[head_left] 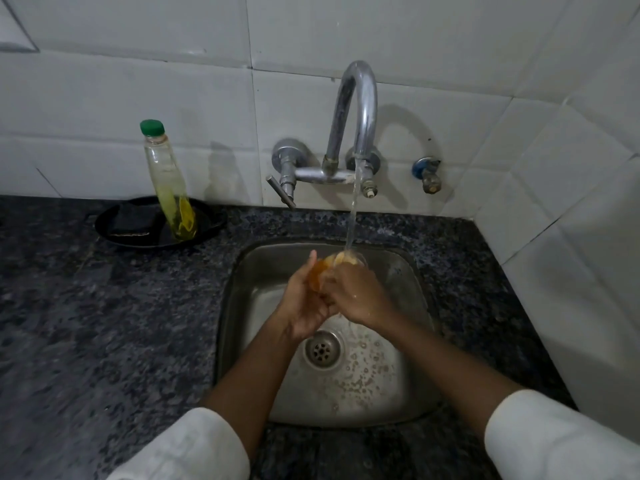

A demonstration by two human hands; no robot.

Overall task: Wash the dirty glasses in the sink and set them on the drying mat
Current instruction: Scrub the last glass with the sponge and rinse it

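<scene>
- A steel sink (412,271) is set in a dark speckled counter (104,323), seen from above, with white wall tiles behind.
- A curved chrome tap (356,109) on the wall runs a thin stream of water (352,216) down into the sink.
- Both hands meet over the middle of the sink, right under the stream.
- The left hand (304,303) cups a glass (341,259) from the left, fingers curled round its side.
- The right hand (360,296) wraps over the glass from the right, fingers curled on it.
- The glass is clear and mostly hidden by the hands; only its upper part shows, where the water lands on it.
- The drain (322,349) lies just below the hands, with foamy water around it.
- White sleeves (187,448) cover both forearms near the bottom edge.
- On the counter to the left, a clear bottle (169,188) with a green cap and some yellow liquid leans in a black dish (114,220).
</scene>
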